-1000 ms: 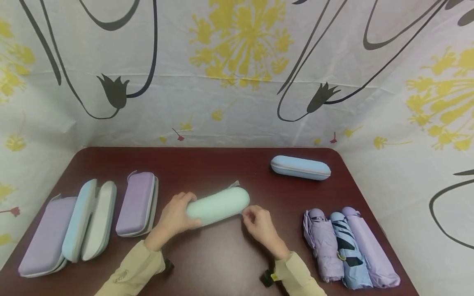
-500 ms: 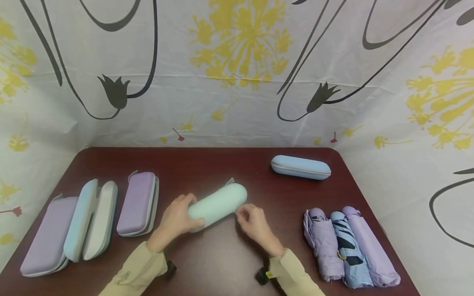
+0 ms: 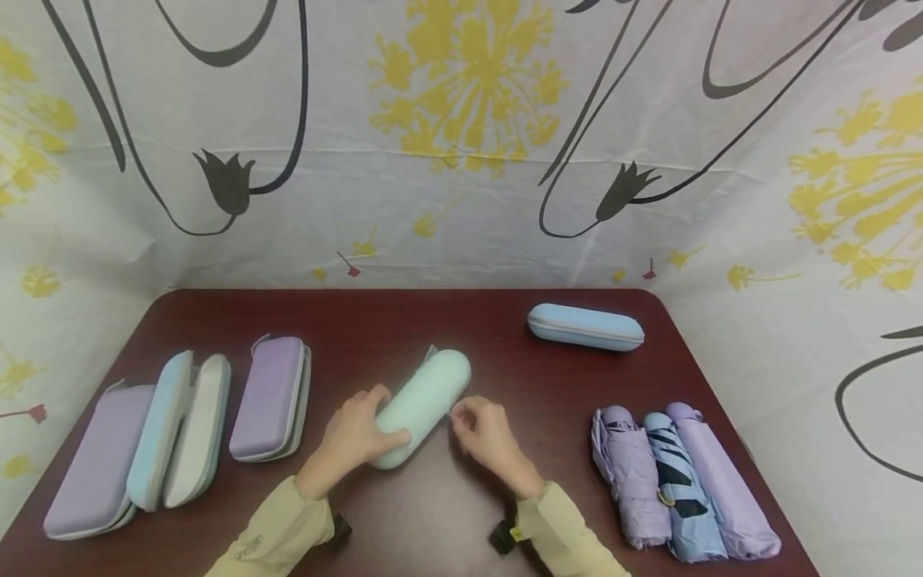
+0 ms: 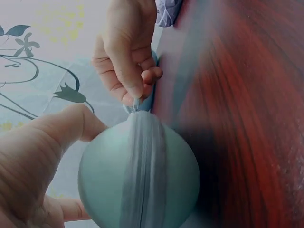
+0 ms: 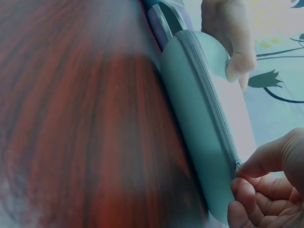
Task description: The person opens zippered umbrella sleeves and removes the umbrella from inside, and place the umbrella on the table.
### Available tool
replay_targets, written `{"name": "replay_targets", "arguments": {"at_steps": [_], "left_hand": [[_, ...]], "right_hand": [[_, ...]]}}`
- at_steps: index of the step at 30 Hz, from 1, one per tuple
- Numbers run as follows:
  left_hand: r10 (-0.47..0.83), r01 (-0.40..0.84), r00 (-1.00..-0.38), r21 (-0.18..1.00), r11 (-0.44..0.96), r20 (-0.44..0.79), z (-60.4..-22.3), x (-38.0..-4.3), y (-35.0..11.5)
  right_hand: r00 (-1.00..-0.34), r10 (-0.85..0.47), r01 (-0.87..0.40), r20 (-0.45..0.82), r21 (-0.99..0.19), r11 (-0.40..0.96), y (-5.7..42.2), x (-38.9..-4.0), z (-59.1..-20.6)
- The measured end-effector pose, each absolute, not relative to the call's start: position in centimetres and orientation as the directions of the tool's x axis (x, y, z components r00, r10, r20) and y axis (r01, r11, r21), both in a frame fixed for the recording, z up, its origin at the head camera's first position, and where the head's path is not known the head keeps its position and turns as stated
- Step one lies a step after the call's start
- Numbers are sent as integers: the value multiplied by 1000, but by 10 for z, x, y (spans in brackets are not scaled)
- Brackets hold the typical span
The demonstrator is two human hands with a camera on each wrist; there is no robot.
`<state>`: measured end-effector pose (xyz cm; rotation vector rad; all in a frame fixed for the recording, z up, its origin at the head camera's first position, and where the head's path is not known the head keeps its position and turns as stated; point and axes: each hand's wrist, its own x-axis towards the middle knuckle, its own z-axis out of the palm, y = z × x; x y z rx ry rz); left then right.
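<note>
A mint-green zippered case (image 3: 425, 405) lies slanted at the middle of the table. My left hand (image 3: 358, 430) grips its near left end, thumb on one side and fingers on the other. At the case's right side my right hand (image 3: 489, 437) pinches the small zipper pull (image 5: 238, 164) between thumb and forefinger. In the right wrist view the grey zipper (image 5: 209, 90) runs closed along the case from the pull to the far end. The left wrist view looks at the rounded end, where the zipper band (image 4: 144, 175) crosses it.
To the left stand a lilac case (image 3: 268, 397), an opened blue-and-white case (image 3: 180, 433) and another lilac case (image 3: 101, 461). A closed blue case (image 3: 586, 327) lies at the back right. Several folded umbrellas (image 3: 681, 481) line the right side of the dark red table (image 3: 433, 521).
The mint-green case has turned counterclockwise, its far end swinging left and back. My right hand has shifted left along with the zipper pull, while my left hand keeps its grip.
</note>
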<state>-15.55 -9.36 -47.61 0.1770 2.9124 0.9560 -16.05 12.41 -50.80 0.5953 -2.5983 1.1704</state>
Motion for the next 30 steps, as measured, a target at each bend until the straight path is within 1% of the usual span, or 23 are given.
{"name": "replay_targets", "arguments": {"at_steps": [6, 11, 13, 15, 17, 18, 20, 22, 24, 25, 27, 29, 30], "left_hand": [[138, 84, -990, 661, 745, -30, -479, -151, -88], [139, 64, -989, 695, 716, -53, -480, -150, -86], [173, 61, -981, 701, 711, -90, -478, -151, -88], [225, 70, -964, 682, 728, -142, -470, -156, -93], [297, 118, -938, 644, 756, -177, -458, -167, -99], [341, 171, -925, 620, 766, -167, -451, -176, -102], [441, 319, -893, 566, 760, -89, -438, -195, -106], [555, 497, -831, 493, 714, 34, -428, -216, -105], [672, 669, -726, 378, 640, 148, -425, -235, -100], [727, 738, -664, 313, 598, 176, -424, -243, -96], [820, 835, -547, 189, 517, 169, -425, -256, -87], [884, 891, -454, 91, 446, 110, -426, -265, -79], [906, 909, -417, 51, 414, 74, -428, -268, -76]], "right_hand": [[-911, -296, -409, 288, -725, 554, 122, -160, -502], [-906, -287, -423, 312, -694, 582, 122, -164, -502], [-901, -286, -433, 326, -688, 582, 124, -165, -502], [-898, -291, -441, 331, -692, 572, 125, -167, -501], [-898, -298, -439, 323, -703, 560, 127, -168, -500], [-900, -301, -435, 315, -705, 560, 127, -168, -500], [-905, -308, -423, 295, -712, 560, 129, -168, -499], [-909, -310, -413, 278, -710, 571, 130, -168, -499], [-911, -312, -407, 269, -703, 583, 131, -167, -500], [-911, -313, -407, 268, -699, 588, 131, -167, -500], [-909, -315, -413, 272, -690, 595, 131, -167, -500], [-906, -321, -419, 275, -687, 594, 130, -167, -500], [-906, -324, -420, 274, -687, 593, 130, -167, -500]]}}
